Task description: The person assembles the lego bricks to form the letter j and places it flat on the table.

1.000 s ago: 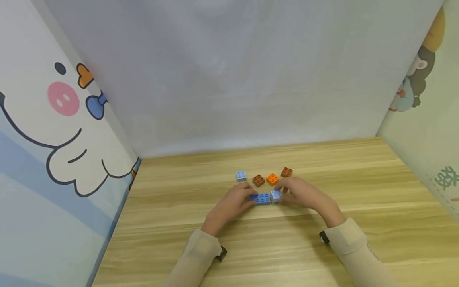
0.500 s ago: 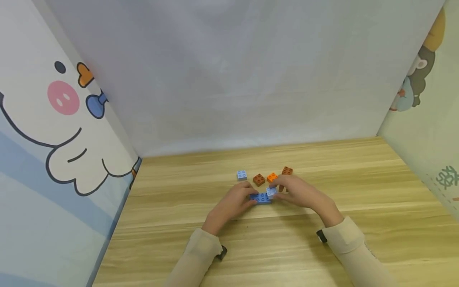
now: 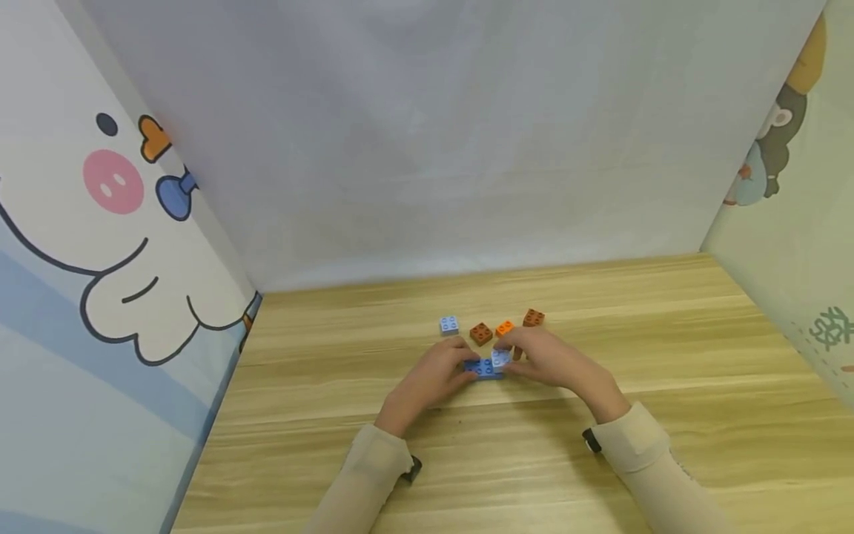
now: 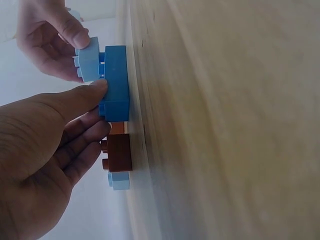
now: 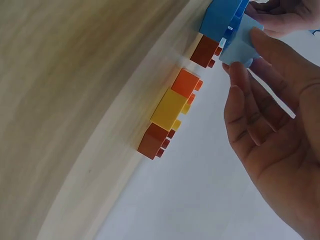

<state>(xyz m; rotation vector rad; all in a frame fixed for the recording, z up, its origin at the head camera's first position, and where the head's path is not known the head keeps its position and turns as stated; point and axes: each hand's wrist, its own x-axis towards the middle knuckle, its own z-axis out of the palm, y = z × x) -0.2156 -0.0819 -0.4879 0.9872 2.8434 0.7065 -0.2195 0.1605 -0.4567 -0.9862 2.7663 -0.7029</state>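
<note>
At frame centre, the right hand (image 3: 543,360) pinches a small light-blue plastic brick (image 3: 500,358) atop the right end of the long blue plastic brick (image 3: 483,368), which the left hand (image 3: 434,377) steadies on the table (image 3: 667,334)

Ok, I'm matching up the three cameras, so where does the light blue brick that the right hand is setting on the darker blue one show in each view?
Head: light blue brick at centre, between both hands.
Left wrist: upper left, pinched by the far hand.
Right wrist: top right, at the fingertips.
Shared landmark: the darker blue brick under it.
</note>
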